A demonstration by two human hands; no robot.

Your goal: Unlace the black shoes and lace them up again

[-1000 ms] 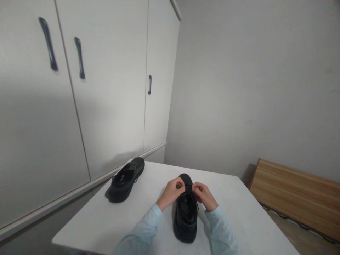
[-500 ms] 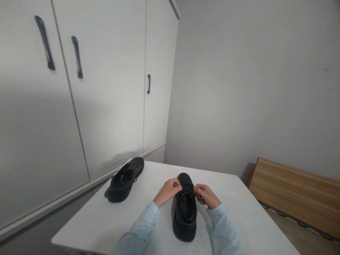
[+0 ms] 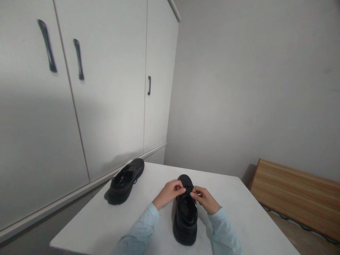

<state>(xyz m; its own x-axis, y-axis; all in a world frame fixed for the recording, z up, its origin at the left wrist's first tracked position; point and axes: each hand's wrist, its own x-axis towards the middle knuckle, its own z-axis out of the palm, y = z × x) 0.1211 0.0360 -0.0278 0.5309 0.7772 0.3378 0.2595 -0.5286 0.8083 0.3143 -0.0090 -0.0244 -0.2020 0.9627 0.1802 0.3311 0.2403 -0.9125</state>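
A black lace-up shoe stands on the white table with its toe pointing away from me. Over its lacing, my left hand pinches at the black shoelace from the left side. From the right, my right hand is closed in a pinch on the lace too, its fingertips close to the left ones. The thin lace ends are mostly hidden by my fingers. A second black shoe lies farther left on the table, its laces hanging at the side, touched by neither hand.
The white table reaches to a tall white cabinet with dark handles on the left. A grey wall rises behind. At the right, beyond the table edge, is a wood-grain board with a cable below it.
Both hands have moved inward over the lacing, so their fingertips are now closer together. The view has shifted slightly; both shoes stay in place.
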